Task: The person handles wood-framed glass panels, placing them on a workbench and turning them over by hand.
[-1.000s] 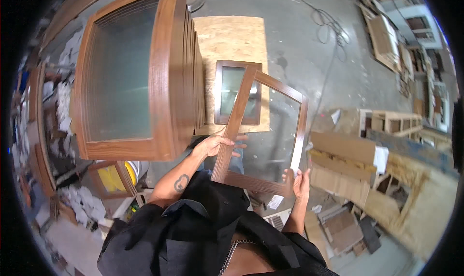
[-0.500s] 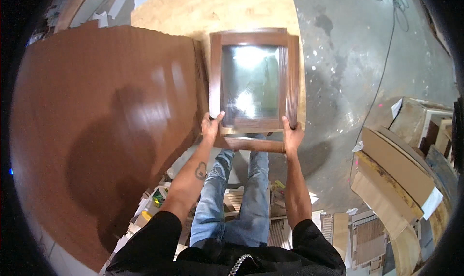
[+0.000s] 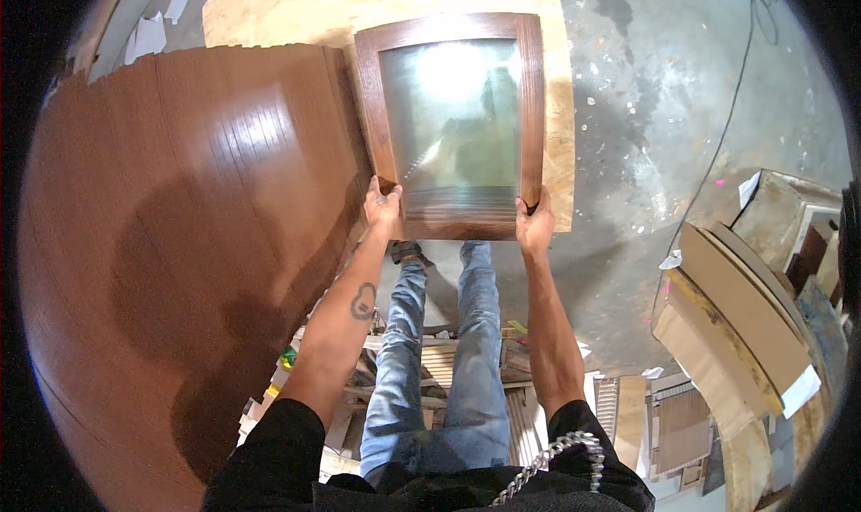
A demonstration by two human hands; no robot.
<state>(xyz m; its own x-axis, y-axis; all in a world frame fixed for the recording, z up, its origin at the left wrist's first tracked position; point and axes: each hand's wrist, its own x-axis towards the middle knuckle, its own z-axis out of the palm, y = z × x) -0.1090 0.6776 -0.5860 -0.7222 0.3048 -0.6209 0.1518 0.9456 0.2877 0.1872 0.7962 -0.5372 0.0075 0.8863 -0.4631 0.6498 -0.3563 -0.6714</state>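
The left hand (image 3: 383, 207) and right hand (image 3: 536, 225) grip a brown frame (image 3: 531, 108) over a plywood board (image 3: 287, 10), its contact there unclear.

Left of the frame (image 3: 377, 99), I find passage all but blocked by the brown stack (image 3: 206, 198); only a narrow slit shows, and contact cannot be determined. Right of the frame, a hand could pass over a strip of the board (image 3: 558, 135) and above the floor (image 3: 628, 153); a cable (image 3: 717, 144) lies farther out. The left hand (image 3: 383, 209) and right hand (image 3: 535, 225) obstruct the frame's near corners; between them, legs (image 3: 475, 333) stand nearer the body.
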